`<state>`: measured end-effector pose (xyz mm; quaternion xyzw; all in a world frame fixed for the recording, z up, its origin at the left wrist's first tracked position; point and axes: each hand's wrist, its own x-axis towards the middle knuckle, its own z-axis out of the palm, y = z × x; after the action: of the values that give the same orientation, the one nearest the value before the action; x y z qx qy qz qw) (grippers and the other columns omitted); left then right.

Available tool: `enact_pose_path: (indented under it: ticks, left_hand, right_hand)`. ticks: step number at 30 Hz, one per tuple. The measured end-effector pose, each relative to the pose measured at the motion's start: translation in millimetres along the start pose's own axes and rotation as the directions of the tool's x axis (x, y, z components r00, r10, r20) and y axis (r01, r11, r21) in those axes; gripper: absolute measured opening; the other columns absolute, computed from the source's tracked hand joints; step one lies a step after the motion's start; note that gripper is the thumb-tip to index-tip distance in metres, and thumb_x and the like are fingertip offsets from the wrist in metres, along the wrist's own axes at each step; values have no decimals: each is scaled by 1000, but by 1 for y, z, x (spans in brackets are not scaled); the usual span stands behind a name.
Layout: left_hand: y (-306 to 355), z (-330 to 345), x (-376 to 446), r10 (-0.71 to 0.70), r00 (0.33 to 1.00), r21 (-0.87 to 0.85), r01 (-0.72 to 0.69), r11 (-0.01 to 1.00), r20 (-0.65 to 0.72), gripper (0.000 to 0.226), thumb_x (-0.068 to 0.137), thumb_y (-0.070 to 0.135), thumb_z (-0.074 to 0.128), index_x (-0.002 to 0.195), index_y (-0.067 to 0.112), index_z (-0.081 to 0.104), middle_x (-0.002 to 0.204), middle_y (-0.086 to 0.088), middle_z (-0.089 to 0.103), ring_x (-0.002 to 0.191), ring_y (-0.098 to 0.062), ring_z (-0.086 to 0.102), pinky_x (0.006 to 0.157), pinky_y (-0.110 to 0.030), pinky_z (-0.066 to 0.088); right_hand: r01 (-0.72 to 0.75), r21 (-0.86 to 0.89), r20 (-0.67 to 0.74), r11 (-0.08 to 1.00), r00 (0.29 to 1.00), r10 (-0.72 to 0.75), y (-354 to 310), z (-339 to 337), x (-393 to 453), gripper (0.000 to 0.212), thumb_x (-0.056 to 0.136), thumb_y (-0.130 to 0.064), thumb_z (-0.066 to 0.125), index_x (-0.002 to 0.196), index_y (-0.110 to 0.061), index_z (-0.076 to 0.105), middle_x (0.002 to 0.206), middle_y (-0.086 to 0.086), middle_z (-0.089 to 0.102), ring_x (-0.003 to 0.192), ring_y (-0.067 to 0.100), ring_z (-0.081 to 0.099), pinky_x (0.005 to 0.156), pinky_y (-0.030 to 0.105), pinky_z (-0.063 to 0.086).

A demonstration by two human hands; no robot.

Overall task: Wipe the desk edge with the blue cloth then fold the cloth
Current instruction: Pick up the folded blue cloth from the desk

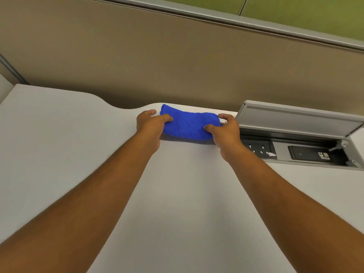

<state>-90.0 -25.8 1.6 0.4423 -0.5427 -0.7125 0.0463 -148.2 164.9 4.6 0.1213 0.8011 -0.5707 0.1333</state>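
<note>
Both hands (151,125) (224,133) cover the folded blue cloth's (187,125) ends, hiding its corners

Folded blue cloth (189,125) at desk (59,134) edge, left hand (149,124) and right hand (224,133) gripping its ends

Readable text: we find none anywhere in view.
Socket panel (306,153): we see a small label (324,155) on the dark plate, its print too blurred to read.
Blue cloth (189,124): we make out no tag or brand.
Surface (177,194): we see no markings.
</note>
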Motion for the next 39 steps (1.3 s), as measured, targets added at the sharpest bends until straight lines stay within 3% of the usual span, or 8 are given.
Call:
enact_pose_path:
  ticks: [5,11,17,21,24,30,36,39]
  left_hand:
    - [-12,-44,-68,-58,996,-106,65,992,66,65,86,5,83,144,16,53,115,-5,65,94,-19,69,68,-34,58]
    - [-34,-99,-174,-126,983,-194,150,969,131,32,85,-1,75,114,11,72,122,-13,77,94,-21,73,75,-36,58]
    - [-63,-161,-266,-125,863,-263,282,923,489,35,70,14,79,104,17,83,120,-5,79,86,-24,76,68,-35,58]
    - [-91,-183,-311,-149,813,-217,318,923,562,62,66,24,91,126,16,77,137,-7,73,116,-32,74,89,-47,59]
    - [-116,-192,-341,-139,795,-198,310,930,591,54,76,17,89,128,12,76,142,-12,69,129,-37,67,105,-64,52]
    - [-157,-195,-400,-3,932,-271,109,956,364,35,90,7,76,124,12,77,130,-13,76,114,-29,76,82,-42,65]
    - [-167,-209,-448,121,976,-175,-89,980,183,24,101,15,63,121,20,75,113,-15,80,102,-35,78,76,-39,65]
    - [-167,-225,-459,134,988,-215,-114,970,80,29,103,21,61,131,23,66,122,-11,77,105,-31,78,78,-39,65]
  right_hand:
    - [-81,251,117,964,992,53,-4,-24,-65,57,84,-1,80,133,-22,59,109,-3,65,100,23,70,75,35,61]
    - [-73,364,261,929,965,-27,-1,-58,-163,56,86,0,80,133,-25,62,116,2,72,102,26,77,79,37,67]
    - [-117,477,416,871,903,-106,16,-100,-241,49,88,-3,79,130,-25,69,116,2,80,101,24,79,80,37,64]
    - [-141,489,465,861,877,-120,35,-122,-284,46,88,-7,81,129,-24,71,122,5,78,105,27,78,84,39,64]
    - [-104,453,451,886,883,-127,49,-131,-311,45,88,-10,82,128,-26,70,125,7,76,104,23,77,83,36,65]
    - [255,12,222,967,942,-251,85,-129,-370,50,93,-30,80,137,-35,57,142,-18,56,133,8,51,106,32,44]
    - [440,90,560,893,719,-411,102,-110,-469,31,95,-50,64,124,-38,66,128,-22,66,122,-2,62,93,17,54]
    - [470,91,575,878,696,-431,101,-99,-494,26,103,-44,56,123,-33,68,126,-20,66,120,-3,61,93,11,50]
